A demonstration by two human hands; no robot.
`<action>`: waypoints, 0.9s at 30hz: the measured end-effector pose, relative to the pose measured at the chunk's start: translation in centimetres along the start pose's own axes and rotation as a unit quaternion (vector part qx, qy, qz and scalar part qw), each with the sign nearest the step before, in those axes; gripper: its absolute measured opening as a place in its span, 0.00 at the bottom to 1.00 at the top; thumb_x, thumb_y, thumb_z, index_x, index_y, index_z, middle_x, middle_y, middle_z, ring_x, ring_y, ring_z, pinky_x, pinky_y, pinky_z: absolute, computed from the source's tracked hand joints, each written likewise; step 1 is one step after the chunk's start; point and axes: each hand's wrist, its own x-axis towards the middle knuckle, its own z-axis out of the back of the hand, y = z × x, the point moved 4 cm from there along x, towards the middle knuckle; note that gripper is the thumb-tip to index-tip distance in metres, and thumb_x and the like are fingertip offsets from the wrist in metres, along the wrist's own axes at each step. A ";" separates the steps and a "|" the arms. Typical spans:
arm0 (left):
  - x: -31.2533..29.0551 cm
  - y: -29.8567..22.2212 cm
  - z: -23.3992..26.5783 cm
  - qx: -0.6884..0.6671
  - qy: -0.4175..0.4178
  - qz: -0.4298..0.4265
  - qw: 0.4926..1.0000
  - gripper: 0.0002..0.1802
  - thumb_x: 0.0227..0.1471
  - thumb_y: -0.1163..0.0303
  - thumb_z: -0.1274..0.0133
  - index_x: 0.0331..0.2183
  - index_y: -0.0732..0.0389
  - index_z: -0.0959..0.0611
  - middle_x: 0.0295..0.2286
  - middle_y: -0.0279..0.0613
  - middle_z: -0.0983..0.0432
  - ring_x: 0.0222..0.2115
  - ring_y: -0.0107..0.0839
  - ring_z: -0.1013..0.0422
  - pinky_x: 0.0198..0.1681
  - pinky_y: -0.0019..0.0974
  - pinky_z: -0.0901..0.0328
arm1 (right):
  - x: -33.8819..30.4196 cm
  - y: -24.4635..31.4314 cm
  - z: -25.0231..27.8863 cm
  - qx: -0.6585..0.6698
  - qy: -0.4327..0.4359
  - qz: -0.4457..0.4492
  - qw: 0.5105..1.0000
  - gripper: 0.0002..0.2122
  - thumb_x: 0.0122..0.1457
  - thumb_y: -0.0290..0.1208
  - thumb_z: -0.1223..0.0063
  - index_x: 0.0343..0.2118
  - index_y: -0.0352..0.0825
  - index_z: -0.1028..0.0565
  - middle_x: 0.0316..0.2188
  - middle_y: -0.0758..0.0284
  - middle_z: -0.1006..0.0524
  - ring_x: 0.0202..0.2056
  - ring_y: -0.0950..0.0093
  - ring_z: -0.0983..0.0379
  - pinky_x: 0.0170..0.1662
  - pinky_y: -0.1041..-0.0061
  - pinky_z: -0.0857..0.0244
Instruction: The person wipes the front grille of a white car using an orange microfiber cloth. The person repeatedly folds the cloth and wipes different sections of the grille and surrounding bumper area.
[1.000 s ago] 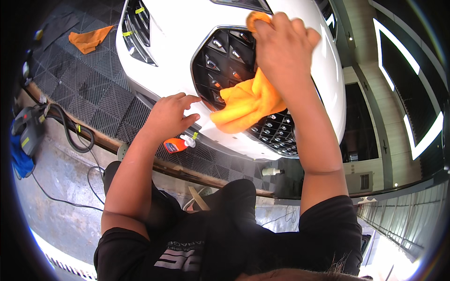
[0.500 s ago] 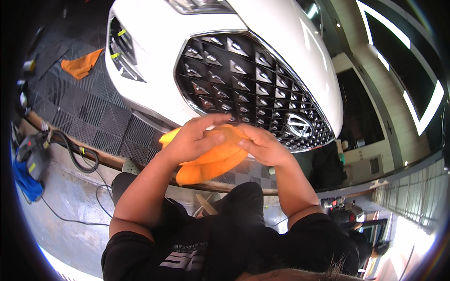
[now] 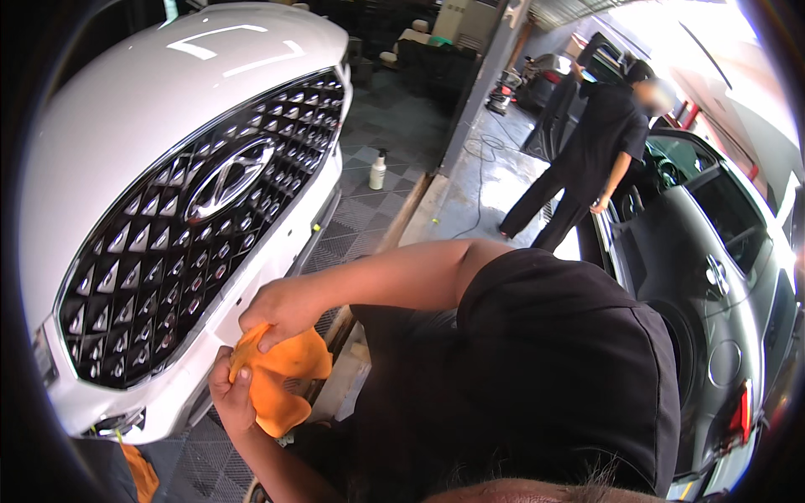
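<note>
An orange cloth (image 3: 289,365), loosely folded, is gripped between my two hands. My right hand (image 3: 281,312) pinches its upper edge, the fingers curled over it. Lower down, my left hand (image 3: 231,392) grips the near left side with the thumb on top. The cloth's free part hangs toward my body. Just beyond my hands is the front of a white car (image 3: 189,75), with a large dark grille (image 3: 159,251) of chrome-tipped studs and a chrome emblem (image 3: 231,178). Both hands are close to the lower bumper; whether they touch it I cannot tell.
Another orange cloth (image 3: 140,474) lies at lower left below the bumper. A spray bottle (image 3: 378,170) stands on the tiled floor. A raised edge (image 3: 402,214) runs along the tiles. At right, a person in black (image 3: 595,147) stands beside a dark grey car (image 3: 671,243).
My view has swung to the right, bringing the person, the grey car and the spray bottle into sight. Both hands keep hold of the orange cloth, now at the left of the picture.
</note>
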 end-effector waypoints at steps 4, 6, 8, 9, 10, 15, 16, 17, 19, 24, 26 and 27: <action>0.0 1.3 -2.6 -0.147 -0.025 0.034 0.988 0.21 0.56 0.59 0.34 0.38 0.68 0.20 0.37 0.36 0.31 0.42 0.30 0.31 0.49 0.33 0.36 | -3.0 -0.5 0.4 -0.015 -0.033 -0.019 0.999 0.16 0.59 0.43 0.36 0.43 0.38 0.22 0.39 0.58 0.21 0.45 0.55 0.24 0.46 0.57 0.30; 0.2 1.5 -2.5 -0.208 -0.018 0.035 0.977 0.27 0.56 0.58 0.34 0.47 0.71 0.21 0.44 0.43 0.26 0.50 0.39 0.28 0.59 0.43 0.33 | -4.2 -0.4 1.8 -0.028 -0.060 -0.027 0.997 0.16 0.59 0.43 0.35 0.44 0.38 0.21 0.41 0.60 0.22 0.47 0.56 0.25 0.48 0.59 0.30; 0.4 1.7 -2.0 -0.271 -0.014 0.046 0.961 0.32 0.56 0.58 0.34 0.52 0.71 0.23 0.52 0.50 0.28 0.55 0.46 0.29 0.62 0.50 0.34 | -5.4 -0.6 4.0 -0.047 -0.088 -0.041 0.994 0.16 0.58 0.42 0.35 0.45 0.39 0.21 0.42 0.62 0.23 0.49 0.57 0.26 0.50 0.59 0.30; 0.3 1.6 -1.7 -0.299 -0.019 0.051 0.953 0.34 0.56 0.58 0.33 0.55 0.71 0.24 0.56 0.53 0.28 0.58 0.49 0.30 0.63 0.54 0.34 | -5.9 -0.6 5.1 -0.036 -0.119 -0.049 0.991 0.16 0.57 0.40 0.34 0.45 0.40 0.20 0.41 0.63 0.23 0.49 0.57 0.26 0.51 0.60 0.30; 0.4 2.2 -0.6 -0.294 0.044 0.025 0.955 0.40 0.65 0.51 0.46 0.66 0.68 0.37 0.62 0.60 0.34 0.62 0.57 0.34 0.66 0.62 0.39 | -6.3 -0.5 6.4 -0.036 -0.155 -0.035 0.987 0.15 0.57 0.39 0.33 0.45 0.41 0.20 0.42 0.63 0.23 0.49 0.57 0.26 0.51 0.60 0.31; -0.4 4.0 1.8 -0.375 0.041 0.027 0.926 0.42 0.67 0.44 0.53 0.69 0.62 0.41 0.66 0.55 0.40 0.65 0.55 0.39 0.67 0.65 0.44 | -7.0 0.5 13.9 -0.130 -0.310 0.018 0.942 0.14 0.56 0.37 0.32 0.45 0.43 0.19 0.43 0.64 0.25 0.49 0.61 0.28 0.53 0.62 0.35; -0.3 3.9 1.7 -0.384 0.045 0.032 0.922 0.42 0.67 0.44 0.53 0.69 0.61 0.41 0.66 0.55 0.40 0.65 0.55 0.39 0.67 0.65 0.43 | -7.0 1.0 15.3 -0.147 -0.336 0.039 0.929 0.14 0.56 0.37 0.32 0.45 0.42 0.19 0.43 0.64 0.26 0.49 0.61 0.28 0.53 0.62 0.36; -0.1 4.1 1.3 -0.394 0.051 0.037 0.917 0.42 0.67 0.44 0.53 0.70 0.61 0.41 0.66 0.55 0.40 0.65 0.55 0.39 0.67 0.65 0.43 | -7.1 1.6 16.6 -0.164 -0.363 0.059 0.916 0.14 0.56 0.37 0.32 0.44 0.42 0.19 0.43 0.65 0.26 0.49 0.62 0.28 0.54 0.63 0.36; 0.1 4.6 1.6 -0.366 0.028 0.044 0.929 0.42 0.66 0.44 0.52 0.69 0.60 0.40 0.65 0.54 0.39 0.65 0.55 0.38 0.66 0.65 0.42 | -6.1 3.8 18.9 -0.187 -0.381 0.099 0.900 0.14 0.56 0.37 0.32 0.45 0.41 0.19 0.42 0.66 0.26 0.49 0.63 0.28 0.54 0.63 0.36; -0.2 5.7 4.2 -0.323 -0.038 0.050 0.944 0.36 0.65 0.52 0.47 0.65 0.63 0.34 0.60 0.53 0.31 0.53 0.46 0.26 0.57 0.58 0.28 | -5.0 8.6 22.9 -0.124 -0.412 0.168 0.887 0.20 0.54 0.33 0.30 0.50 0.39 0.21 0.44 0.66 0.25 0.46 0.69 0.27 0.50 0.68 0.32; 0.2 6.1 4.4 -0.256 -0.060 0.037 0.964 0.30 0.66 0.59 0.49 0.61 0.67 0.31 0.58 0.56 0.29 0.48 0.44 0.23 0.54 0.52 0.25 | -7.0 11.1 24.0 -0.124 -0.464 0.151 0.864 0.24 0.52 0.36 0.28 0.52 0.39 0.22 0.44 0.66 0.24 0.45 0.70 0.26 0.49 0.70 0.30; 0.5 5.8 3.1 -0.274 -0.039 0.048 0.960 0.27 0.66 0.63 0.48 0.60 0.68 0.30 0.58 0.58 0.28 0.48 0.44 0.23 0.54 0.50 0.26 | -8.4 12.6 24.6 -0.101 -0.473 0.131 0.865 0.26 0.51 0.34 0.28 0.54 0.39 0.24 0.47 0.65 0.25 0.44 0.70 0.27 0.48 0.71 0.31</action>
